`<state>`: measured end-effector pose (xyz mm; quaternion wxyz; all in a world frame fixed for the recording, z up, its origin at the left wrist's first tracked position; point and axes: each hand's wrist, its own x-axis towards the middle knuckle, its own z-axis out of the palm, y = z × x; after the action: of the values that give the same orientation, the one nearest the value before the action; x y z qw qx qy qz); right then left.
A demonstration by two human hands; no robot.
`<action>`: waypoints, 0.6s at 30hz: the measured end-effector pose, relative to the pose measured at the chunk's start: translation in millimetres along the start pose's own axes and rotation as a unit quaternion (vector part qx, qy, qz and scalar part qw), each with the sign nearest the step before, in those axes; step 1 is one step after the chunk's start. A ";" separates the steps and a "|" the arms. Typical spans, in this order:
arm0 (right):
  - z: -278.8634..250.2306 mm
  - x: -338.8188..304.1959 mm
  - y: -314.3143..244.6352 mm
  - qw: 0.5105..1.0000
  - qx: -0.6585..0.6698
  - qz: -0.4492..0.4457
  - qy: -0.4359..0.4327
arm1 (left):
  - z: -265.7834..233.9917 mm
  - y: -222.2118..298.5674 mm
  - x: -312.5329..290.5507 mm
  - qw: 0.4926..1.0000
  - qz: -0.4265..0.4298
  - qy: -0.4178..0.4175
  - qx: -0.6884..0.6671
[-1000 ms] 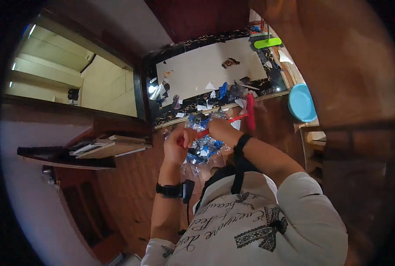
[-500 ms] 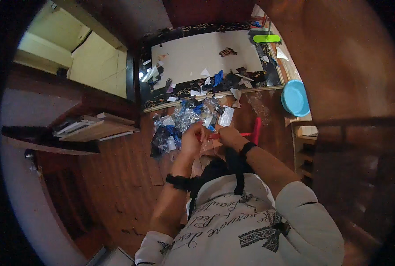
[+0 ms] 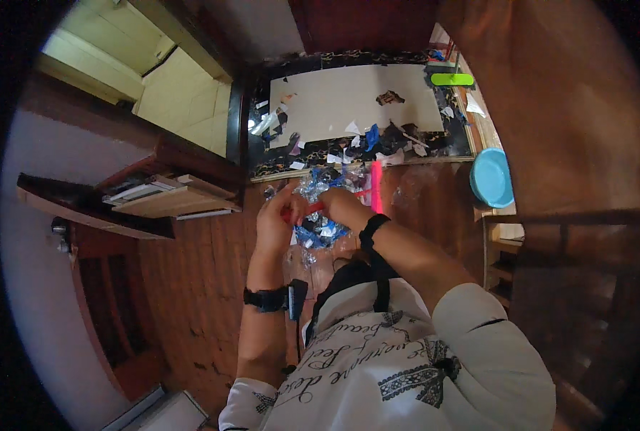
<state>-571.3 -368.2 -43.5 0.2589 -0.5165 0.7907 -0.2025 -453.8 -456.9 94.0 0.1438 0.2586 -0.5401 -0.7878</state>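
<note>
Both my hands grip the red handle [image 3: 313, 208] of a broom with a long, narrow pinkish-red head [image 3: 376, 187]. My left hand [image 3: 282, 207] is closed round the end of the handle. Nearer the head, my right hand [image 3: 340, 204] wraps it, its fingers partly hidden. The broom head lies at the right side of a litter pile [image 3: 327, 235] on the wooden floor. Crumpled clear plastic, blue film and paper bits make up the pile, which my hands and forearms partly cover.
Beyond is a pale floor panel [image 3: 334, 108] with a dark patterned border, strewn with scraps [image 3: 372, 136]. A light-blue basin [image 3: 492, 178] stands at the right, near a green-headed floor tool [image 3: 452, 80]. Shelves [image 3: 503, 262] line the right; a wooden ledge with boards [image 3: 173, 197] juts out at the left.
The broom head has moved left and away from me, close against the pile. Both hands have shifted left with the handle. The whole view has also shifted slightly.
</note>
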 end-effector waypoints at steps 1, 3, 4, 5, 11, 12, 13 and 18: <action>-9.8 0.4 -3.0 0.999 -0.006 0.024 -0.031 | 6.5 2.5 -0.9 1.000 0.008 -0.013 -0.003; -22.5 -4.8 -2.7 0.999 -0.016 0.018 -0.033 | 19.5 10.5 -5.5 0.999 0.021 -0.036 0.000; -28.5 -12.1 -0.3 1.000 -0.015 -0.009 0.001 | 24.0 14.0 -6.5 0.999 0.026 -0.047 0.005; -34.0 -20.4 0.8 0.999 -0.015 -0.037 0.035 | 29.3 18.0 -9.1 0.998 0.032 -0.057 0.009; -63.7 -68.0 28.2 0.997 -0.027 0.071 0.014 | 75.2 19.4 -5.5 0.996 -0.017 -0.075 -0.036; -76.2 -82.3 31.4 0.998 -0.035 0.046 0.020 | 80.1 14.4 -3.8 0.994 -0.024 -0.092 -0.058; -71.9 -89.5 46.4 0.998 -0.034 0.048 0.019 | 84.4 6.3 -0.2 0.990 -0.033 -0.109 -0.081; -61.8 -126.5 125.6 0.994 0.028 0.108 -0.019 | 130.5 -64.6 29.6 0.980 -0.059 -0.148 -0.115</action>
<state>-657.0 -200.0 -43.5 0.3085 -0.4239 0.8310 -0.1860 -548.2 -346.3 63.6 0.0440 0.1521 -0.4452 -0.8813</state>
